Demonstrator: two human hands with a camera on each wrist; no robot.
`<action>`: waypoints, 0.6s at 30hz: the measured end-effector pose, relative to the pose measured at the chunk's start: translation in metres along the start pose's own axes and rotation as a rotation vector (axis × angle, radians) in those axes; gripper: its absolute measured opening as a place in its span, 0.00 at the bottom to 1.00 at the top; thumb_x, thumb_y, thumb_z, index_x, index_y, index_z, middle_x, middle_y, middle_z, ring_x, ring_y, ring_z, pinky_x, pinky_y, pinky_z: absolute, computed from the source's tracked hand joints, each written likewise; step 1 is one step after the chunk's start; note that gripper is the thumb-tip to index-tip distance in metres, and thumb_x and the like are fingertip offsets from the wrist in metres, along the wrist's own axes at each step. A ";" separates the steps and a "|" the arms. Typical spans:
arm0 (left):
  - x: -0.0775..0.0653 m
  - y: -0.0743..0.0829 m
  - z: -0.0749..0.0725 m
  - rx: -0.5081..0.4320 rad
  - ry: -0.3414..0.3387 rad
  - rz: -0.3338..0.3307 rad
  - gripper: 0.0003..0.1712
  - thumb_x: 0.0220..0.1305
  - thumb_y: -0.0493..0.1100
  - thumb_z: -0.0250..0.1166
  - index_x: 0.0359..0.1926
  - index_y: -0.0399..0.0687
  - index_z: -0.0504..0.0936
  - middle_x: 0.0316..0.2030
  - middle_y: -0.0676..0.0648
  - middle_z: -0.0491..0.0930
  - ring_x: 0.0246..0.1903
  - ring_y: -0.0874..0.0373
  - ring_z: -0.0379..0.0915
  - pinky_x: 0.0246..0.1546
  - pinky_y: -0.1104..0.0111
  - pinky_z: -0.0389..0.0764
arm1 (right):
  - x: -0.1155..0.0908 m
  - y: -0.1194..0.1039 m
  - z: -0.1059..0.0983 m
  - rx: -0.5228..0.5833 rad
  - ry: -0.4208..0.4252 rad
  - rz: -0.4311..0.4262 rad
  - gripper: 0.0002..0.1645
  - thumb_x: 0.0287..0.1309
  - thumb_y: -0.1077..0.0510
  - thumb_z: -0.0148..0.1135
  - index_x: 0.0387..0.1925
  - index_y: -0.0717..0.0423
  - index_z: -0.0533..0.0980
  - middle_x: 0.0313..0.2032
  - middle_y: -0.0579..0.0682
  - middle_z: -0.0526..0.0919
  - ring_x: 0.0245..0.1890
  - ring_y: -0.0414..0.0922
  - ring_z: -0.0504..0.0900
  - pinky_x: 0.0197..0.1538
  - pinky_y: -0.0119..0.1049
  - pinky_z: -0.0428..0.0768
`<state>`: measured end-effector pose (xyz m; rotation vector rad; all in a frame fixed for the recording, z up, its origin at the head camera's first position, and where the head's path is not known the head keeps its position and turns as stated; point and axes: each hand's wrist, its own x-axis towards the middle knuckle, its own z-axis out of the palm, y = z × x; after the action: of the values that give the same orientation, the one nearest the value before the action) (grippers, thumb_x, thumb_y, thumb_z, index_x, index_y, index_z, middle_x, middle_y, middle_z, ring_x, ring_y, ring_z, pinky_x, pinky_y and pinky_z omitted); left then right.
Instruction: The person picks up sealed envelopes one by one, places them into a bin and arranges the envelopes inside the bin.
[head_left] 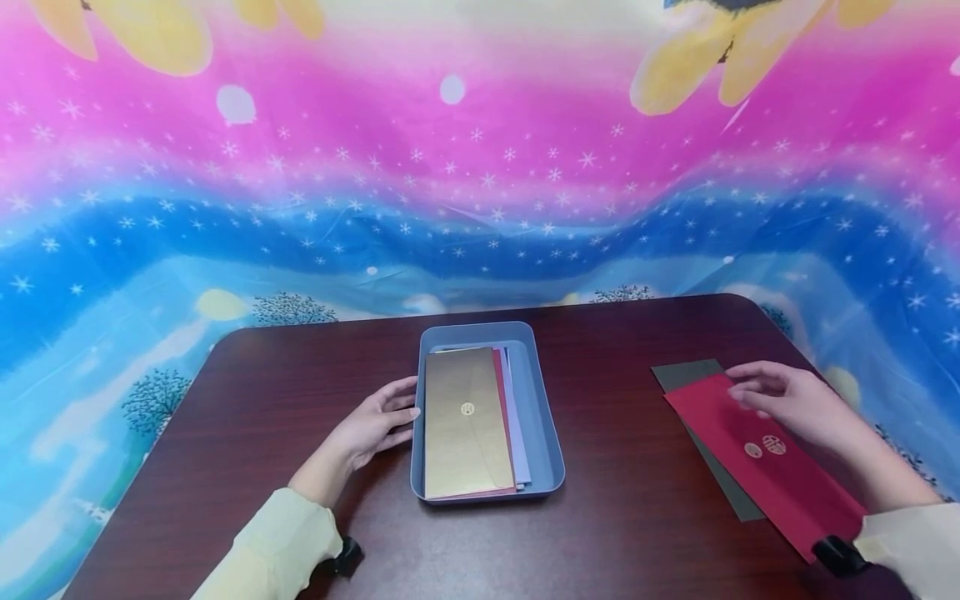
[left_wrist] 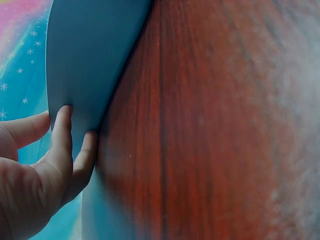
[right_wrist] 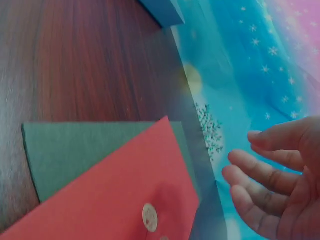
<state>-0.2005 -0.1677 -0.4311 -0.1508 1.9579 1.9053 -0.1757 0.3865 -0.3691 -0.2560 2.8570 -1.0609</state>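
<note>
A grey-blue plastic tray (head_left: 550,417) stands on the table, holding a stack of envelopes. On top lies a gold envelope (head_left: 465,450) with a round seal; red and lilac edges show beneath it. My left hand (head_left: 378,423) touches the tray's left side with its fingertips, also seen against the tray wall (left_wrist: 95,50) in the left wrist view. To the right, a red envelope (head_left: 750,433) with round gold emblems lies across a dark green envelope (head_left: 720,479). My right hand (head_left: 798,404) hovers over the red envelope, fingers loosely bent, with nothing in them.
The dark wood table (head_left: 315,367) has rounded far corners. A printed cloth (head_left: 480,183) with snowflakes hangs behind and around it. A black band (head_left: 840,556) is on the right wrist, and another black piece (head_left: 347,557) sits at the left cuff.
</note>
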 end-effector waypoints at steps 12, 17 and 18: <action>0.001 0.000 0.002 -0.001 -0.005 0.006 0.34 0.77 0.32 0.56 0.79 0.47 0.58 0.73 0.31 0.61 0.63 0.44 0.72 0.56 0.58 0.80 | -0.009 0.026 -0.010 -0.262 -0.099 0.080 0.31 0.66 0.56 0.69 0.58 0.78 0.71 0.35 0.54 0.87 0.38 0.53 0.84 0.37 0.44 0.78; 0.000 0.003 0.001 0.005 -0.017 0.013 0.35 0.77 0.32 0.55 0.79 0.46 0.57 0.73 0.30 0.60 0.64 0.43 0.71 0.56 0.57 0.79 | -0.014 0.037 -0.016 -0.321 -0.179 0.123 0.39 0.65 0.51 0.70 0.58 0.82 0.66 0.31 0.46 0.82 0.32 0.44 0.78 0.34 0.40 0.74; 0.000 0.004 0.000 0.007 -0.017 0.013 0.35 0.77 0.32 0.55 0.79 0.46 0.56 0.73 0.30 0.60 0.64 0.43 0.71 0.57 0.56 0.79 | -0.015 0.039 -0.017 -0.329 -0.188 0.131 0.40 0.64 0.50 0.70 0.58 0.82 0.66 0.31 0.47 0.82 0.32 0.44 0.77 0.34 0.40 0.74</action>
<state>-0.2015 -0.1671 -0.4275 -0.1198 1.9584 1.9015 -0.1683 0.4291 -0.3811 -0.1751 2.8157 -0.5110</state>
